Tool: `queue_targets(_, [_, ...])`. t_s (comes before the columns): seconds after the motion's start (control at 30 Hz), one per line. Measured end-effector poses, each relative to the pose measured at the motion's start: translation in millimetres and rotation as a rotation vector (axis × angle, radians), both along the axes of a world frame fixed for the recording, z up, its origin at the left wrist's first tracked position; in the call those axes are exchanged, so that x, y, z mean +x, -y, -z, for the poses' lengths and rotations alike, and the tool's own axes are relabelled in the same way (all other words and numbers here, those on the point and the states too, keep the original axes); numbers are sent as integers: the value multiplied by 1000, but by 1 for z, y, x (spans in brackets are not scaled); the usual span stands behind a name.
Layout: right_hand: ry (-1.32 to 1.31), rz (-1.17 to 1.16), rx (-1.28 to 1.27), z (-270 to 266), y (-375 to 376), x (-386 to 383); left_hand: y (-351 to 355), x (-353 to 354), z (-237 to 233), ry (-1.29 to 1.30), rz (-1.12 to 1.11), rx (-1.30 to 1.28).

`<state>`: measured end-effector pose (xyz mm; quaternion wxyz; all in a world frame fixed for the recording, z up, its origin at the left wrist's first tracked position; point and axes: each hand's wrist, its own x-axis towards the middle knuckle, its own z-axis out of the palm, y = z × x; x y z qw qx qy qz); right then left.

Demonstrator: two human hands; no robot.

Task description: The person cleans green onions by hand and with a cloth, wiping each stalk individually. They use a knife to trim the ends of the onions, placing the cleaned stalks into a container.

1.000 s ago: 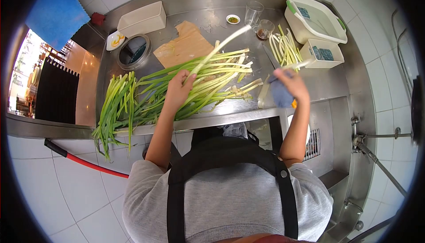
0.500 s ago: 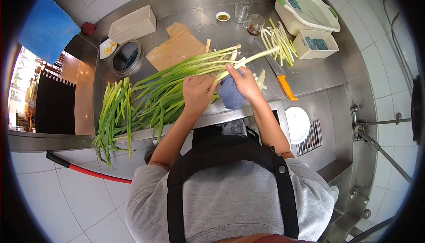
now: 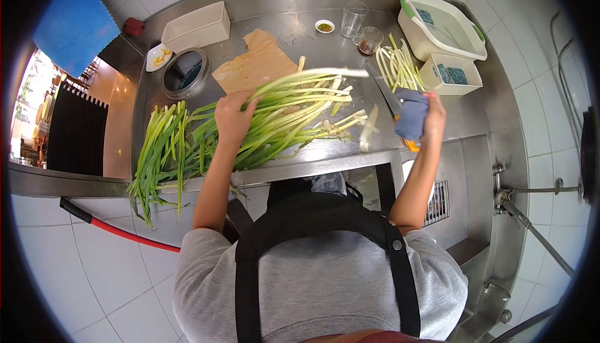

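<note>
Long scallions (image 3: 294,109) lie in a heap on the steel counter, green leaves to the left and pale ends to the right. My left hand (image 3: 234,118) is closed around the green part of a scallion whose pale end, blurred, reaches right over the heap. In my right hand (image 3: 435,118) is a blue-grey cloth (image 3: 411,115), held above the orange handle of a knife (image 3: 390,100). Trimmed pale stalks (image 3: 399,65) lie behind the cloth. A peeled piece (image 3: 369,129) rests near the counter's front edge.
Behind the heap are brown paper (image 3: 253,65), a round metal container (image 3: 185,73), a beige bin (image 3: 197,27), a sauce dish (image 3: 324,26) and two glasses (image 3: 354,18). At right stand a water-filled tub (image 3: 437,43) and a small box (image 3: 472,80); a sink (image 3: 459,187) is in front.
My left hand has moved left along the scallions. My right hand has moved right, away from the heap, with the cloth. The held scallion has shifted left.
</note>
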<state>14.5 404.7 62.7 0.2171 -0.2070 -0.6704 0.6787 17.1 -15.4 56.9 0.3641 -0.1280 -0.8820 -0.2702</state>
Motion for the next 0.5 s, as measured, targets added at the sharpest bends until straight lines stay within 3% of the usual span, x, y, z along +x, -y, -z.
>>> queue_targets(0.13, [-163,105,-171,-13,-40,18,32,-10,2,183,-156,95])
queue_targets(0.2, [-116,56,-116,-14,-46,24,45,-10,-6,345,-270,152])
queue_targets(0.27, [243,-289,94,-18,-34,30,49,-18,3,291,-227,176])
queue_targets(0.33, [388,-657,399,8,-21,28,48,-24,10,314,-137,242])
queue_targets(0.4, [710,-834,526,30,-7,23,26,-18,-2,389,-89,355])
queue_targets(0.5, [493,-774,330,46,17,26,-20,-7,-9,479,82,511])
